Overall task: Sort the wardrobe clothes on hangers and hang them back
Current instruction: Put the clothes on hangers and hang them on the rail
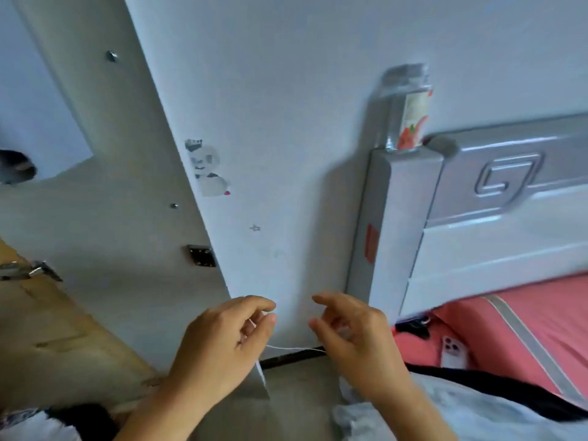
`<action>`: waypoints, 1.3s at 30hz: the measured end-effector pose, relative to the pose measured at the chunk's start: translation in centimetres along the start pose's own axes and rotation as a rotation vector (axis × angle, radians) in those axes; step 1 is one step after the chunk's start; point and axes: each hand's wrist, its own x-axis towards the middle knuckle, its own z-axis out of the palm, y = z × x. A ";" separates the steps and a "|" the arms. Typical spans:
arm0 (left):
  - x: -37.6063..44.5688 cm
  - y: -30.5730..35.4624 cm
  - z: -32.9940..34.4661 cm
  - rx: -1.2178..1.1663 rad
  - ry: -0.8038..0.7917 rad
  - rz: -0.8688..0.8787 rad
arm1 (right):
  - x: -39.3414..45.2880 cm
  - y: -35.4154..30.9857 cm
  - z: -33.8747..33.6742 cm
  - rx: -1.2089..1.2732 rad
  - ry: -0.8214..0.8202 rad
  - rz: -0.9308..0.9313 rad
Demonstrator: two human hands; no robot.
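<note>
Left hand [222,348]: raised in front of the wall, thumb and forefinger pinched on one end of a thin white thread [288,348].
Right hand [356,342]: opposite the left, fingers curled; the thread runs in under them, but the blur hides whether they pinch it.
Thread: stretched almost level between the two hands.
Clothes: a pale grey-white garment [445,415] lies low on the right under the right forearm; no hanger can be made out.
Wall [286,122]: white, bearing a faded cartoon sticker [206,168] and a small pencilled mark; no words readable.
Bed headboard [496,205]: grey, with an embossed square spiral motif, not lettering.
Bottle [410,113]: clear, stands on the headboard post, label red and green, its print too blurred to read.
Bedding [521,319]: coral pink, a white phone [453,351] lying on it camera side up.
Wardrobe panel [105,186]: left, with screw heads and a metal hinge plate.
</note>
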 end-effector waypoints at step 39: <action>0.6 30.5 41.2 -0.110 -1.181 0.781 | -33.5 23.6 -21.8 -0.193 1.162 1.234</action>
